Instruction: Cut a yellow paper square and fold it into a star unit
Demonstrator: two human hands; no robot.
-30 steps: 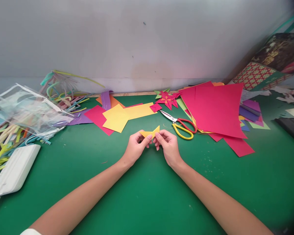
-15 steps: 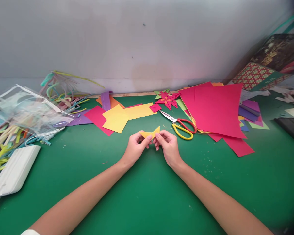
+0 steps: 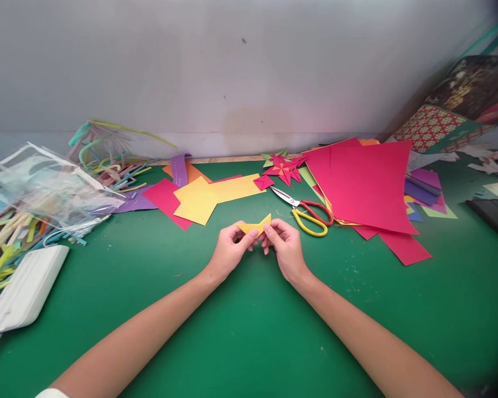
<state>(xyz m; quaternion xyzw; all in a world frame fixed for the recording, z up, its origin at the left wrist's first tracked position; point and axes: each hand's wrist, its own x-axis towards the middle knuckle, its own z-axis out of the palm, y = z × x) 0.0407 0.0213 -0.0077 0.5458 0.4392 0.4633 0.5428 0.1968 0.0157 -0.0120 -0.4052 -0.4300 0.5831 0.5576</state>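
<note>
A small folded piece of yellow paper [image 3: 254, 227] is pinched between both hands above the green table. My left hand [image 3: 231, 247] is closed on its left part, thumb on the near face. My right hand [image 3: 285, 245] grips the right part, where a pointed corner sticks up. The fingers behind the paper are partly hidden. Just beyond my right hand lie scissors [image 3: 296, 205] with one red and one yellow handle. A yellow paper square [image 3: 196, 200] rests beyond my left hand, and a small red folded paper [image 3: 263, 182] sits farther back.
Red paper sheets [image 3: 363, 185] are piled at the right. Folded red paper stars [image 3: 285, 169] lie near the wall [image 3: 191, 66]. On the left are pipe cleaners [image 3: 12, 243], a clear plastic bag [image 3: 45, 174] and a white device [image 3: 29, 287]. A patterned box [image 3: 431, 130] stands at the far right.
</note>
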